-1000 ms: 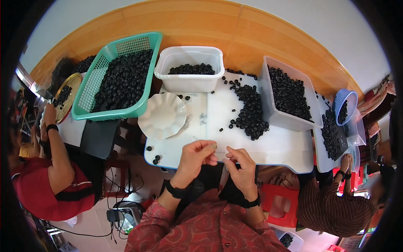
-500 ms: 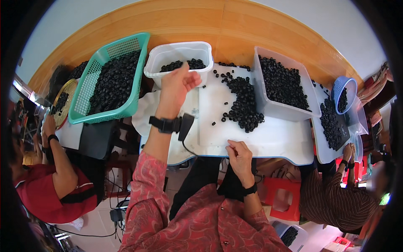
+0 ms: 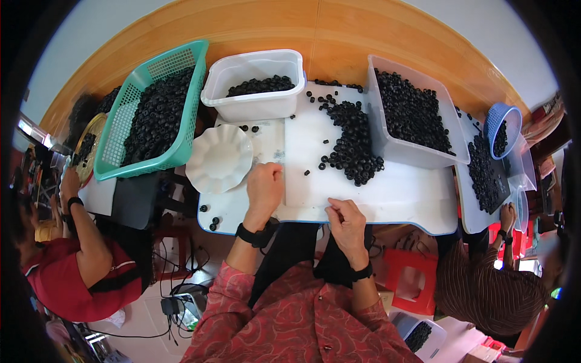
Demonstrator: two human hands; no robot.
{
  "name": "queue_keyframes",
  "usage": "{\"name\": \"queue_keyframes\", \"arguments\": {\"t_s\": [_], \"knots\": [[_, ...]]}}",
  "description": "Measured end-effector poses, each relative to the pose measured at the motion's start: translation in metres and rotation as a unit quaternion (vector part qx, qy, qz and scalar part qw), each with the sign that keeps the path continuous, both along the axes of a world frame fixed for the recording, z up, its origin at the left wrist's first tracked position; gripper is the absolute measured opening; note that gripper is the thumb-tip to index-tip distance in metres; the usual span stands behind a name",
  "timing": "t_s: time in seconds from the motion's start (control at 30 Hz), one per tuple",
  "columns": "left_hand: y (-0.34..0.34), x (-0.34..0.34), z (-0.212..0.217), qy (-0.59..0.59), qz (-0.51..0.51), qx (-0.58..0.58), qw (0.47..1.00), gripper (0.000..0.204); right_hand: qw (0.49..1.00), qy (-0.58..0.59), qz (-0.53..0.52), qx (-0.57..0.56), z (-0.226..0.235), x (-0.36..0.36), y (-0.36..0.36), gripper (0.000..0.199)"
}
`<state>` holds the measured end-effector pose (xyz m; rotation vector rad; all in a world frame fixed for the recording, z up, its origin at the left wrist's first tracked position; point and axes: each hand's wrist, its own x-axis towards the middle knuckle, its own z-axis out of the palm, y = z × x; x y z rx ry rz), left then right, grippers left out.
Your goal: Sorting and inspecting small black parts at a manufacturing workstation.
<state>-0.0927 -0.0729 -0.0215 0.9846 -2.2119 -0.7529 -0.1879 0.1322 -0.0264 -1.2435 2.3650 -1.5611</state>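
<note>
Likely light, hard and apt to roll, the black beads [image 3: 353, 151] suit a fingertip pinch; left hand [image 3: 264, 189] and right hand [image 3: 347, 228] curl, contents indiscernible.

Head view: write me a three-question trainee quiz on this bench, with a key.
1. Multiple choice: in this view, which is nearest the left hand?
a) basket
b) plate
c) tub

2. True or false: the right hand is inside the tub.

3. Fill in: on the table, the clear bin stands to the ____ of the loose bead pile.

Key:
1. b; the plate is just left of that hand.
2. False; the right hand is by the table's near edge.
3. Right.
</note>
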Motion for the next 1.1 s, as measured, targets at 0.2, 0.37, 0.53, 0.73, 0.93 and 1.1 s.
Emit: {"name": "queue_keyframes", "arguments": {"t_s": [0.2,0.37,0.53,0.73,0.93,1.1], "knots": [[-0.005,0.006,0.001,-0.041,0.043,-0.019,0.998,0.016,1.000,-0.011,-0.003,0.011,0.001,-0.001,0.000,0.020],[-0.010,0.006,-0.004,-0.090,0.015,0.019,0.996,0.027,1.000,0.001,0.000,0.015,0.003,0.000,0.000,0.020],[-0.009,0.008,-0.011,-0.071,0.016,0.017,0.997,0.027,1.000,-0.002,-0.001,0.008,0.003,0.000,-0.001,0.020],[-0.003,-0.002,0.008,-0.097,0.013,0.068,0.993,0.024,1.000,-0.012,-0.005,0.007,0.003,0.001,-0.001,0.019],[-0.005,-0.008,0.001,-0.099,0.033,0.063,0.993,0.021,1.000,-0.003,0.000,0.001,0.002,0.000,-0.001,0.019],[-0.007,-0.009,-0.002,-0.096,0.020,0.066,0.993,0.014,1.000,-0.003,-0.003,0.008,0.005,0.001,-0.001,0.019]]}}
